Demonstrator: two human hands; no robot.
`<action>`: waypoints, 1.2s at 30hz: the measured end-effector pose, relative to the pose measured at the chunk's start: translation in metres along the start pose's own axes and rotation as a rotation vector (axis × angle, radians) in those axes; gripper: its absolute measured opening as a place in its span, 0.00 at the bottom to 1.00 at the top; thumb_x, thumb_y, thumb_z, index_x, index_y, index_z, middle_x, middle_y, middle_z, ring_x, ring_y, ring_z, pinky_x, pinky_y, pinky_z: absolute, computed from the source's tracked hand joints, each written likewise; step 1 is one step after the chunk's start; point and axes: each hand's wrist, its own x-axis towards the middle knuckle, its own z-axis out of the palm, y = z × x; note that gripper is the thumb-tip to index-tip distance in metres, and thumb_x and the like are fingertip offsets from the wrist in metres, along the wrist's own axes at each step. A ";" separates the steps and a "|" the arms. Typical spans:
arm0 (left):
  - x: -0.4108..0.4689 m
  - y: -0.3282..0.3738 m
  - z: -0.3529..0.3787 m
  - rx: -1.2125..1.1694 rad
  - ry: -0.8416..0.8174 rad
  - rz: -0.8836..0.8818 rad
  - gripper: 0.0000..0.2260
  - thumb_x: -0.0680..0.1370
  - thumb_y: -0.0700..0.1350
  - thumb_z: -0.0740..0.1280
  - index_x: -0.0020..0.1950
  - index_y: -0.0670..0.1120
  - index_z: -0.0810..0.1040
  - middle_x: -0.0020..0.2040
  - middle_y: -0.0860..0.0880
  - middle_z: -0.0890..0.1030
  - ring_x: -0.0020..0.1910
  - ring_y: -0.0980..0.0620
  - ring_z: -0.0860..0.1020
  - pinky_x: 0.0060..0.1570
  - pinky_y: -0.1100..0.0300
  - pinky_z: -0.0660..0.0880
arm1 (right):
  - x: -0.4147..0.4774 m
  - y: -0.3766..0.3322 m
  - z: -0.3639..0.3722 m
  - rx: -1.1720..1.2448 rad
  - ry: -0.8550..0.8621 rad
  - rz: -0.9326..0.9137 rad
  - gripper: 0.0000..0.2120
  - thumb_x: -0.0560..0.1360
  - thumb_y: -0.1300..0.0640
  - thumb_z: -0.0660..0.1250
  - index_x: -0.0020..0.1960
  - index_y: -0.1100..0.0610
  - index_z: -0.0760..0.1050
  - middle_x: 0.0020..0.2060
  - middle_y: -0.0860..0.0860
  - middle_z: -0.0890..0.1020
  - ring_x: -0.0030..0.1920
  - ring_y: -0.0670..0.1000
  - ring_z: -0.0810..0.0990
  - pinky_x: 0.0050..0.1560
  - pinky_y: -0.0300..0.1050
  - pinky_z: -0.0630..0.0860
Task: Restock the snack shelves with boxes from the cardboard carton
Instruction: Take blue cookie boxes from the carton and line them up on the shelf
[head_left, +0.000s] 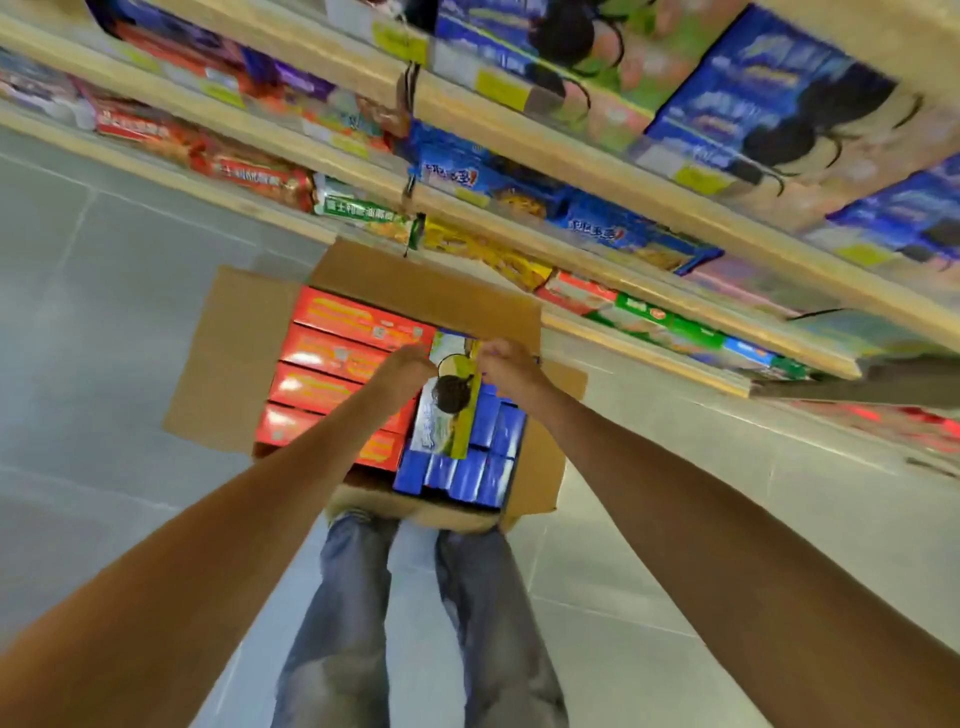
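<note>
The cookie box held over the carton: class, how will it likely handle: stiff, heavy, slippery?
The cookie box is probably stiff: its edges look straight. Likely light: the left hand and right hand pinch only its top end. Its smooth printed faces may make it slippery.

Location: a retail shop aisle, identified by tiered wooden shelves (545, 140) stocked with rows of packaged biscuits (249, 174), yellow price labels (501, 89) fixed along the shelf edges, and an open cardboard carton (234, 353) of boxed stock standing on the tiled floor (104, 260).
</note>
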 end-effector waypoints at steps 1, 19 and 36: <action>0.012 -0.011 0.002 -0.020 -0.011 -0.022 0.07 0.65 0.40 0.63 0.29 0.50 0.74 0.18 0.60 0.74 0.19 0.66 0.71 0.31 0.68 0.66 | 0.012 0.012 0.009 0.010 -0.013 0.019 0.05 0.76 0.63 0.58 0.45 0.61 0.73 0.37 0.53 0.71 0.43 0.51 0.71 0.36 0.43 0.64; 0.140 -0.108 0.029 0.268 -0.016 -0.208 0.10 0.78 0.37 0.61 0.58 0.40 0.75 0.53 0.44 0.75 0.53 0.49 0.72 0.50 0.60 0.64 | 0.128 0.119 0.076 0.283 -0.133 0.322 0.25 0.79 0.57 0.59 0.73 0.63 0.58 0.69 0.58 0.65 0.66 0.59 0.68 0.65 0.58 0.67; 0.065 -0.007 0.018 0.103 -0.014 -0.104 0.11 0.74 0.37 0.65 0.54 0.46 0.69 0.44 0.44 0.75 0.40 0.48 0.74 0.38 0.59 0.68 | 0.063 0.043 0.016 0.405 0.011 0.305 0.25 0.78 0.55 0.62 0.71 0.58 0.59 0.69 0.58 0.66 0.64 0.60 0.71 0.52 0.51 0.73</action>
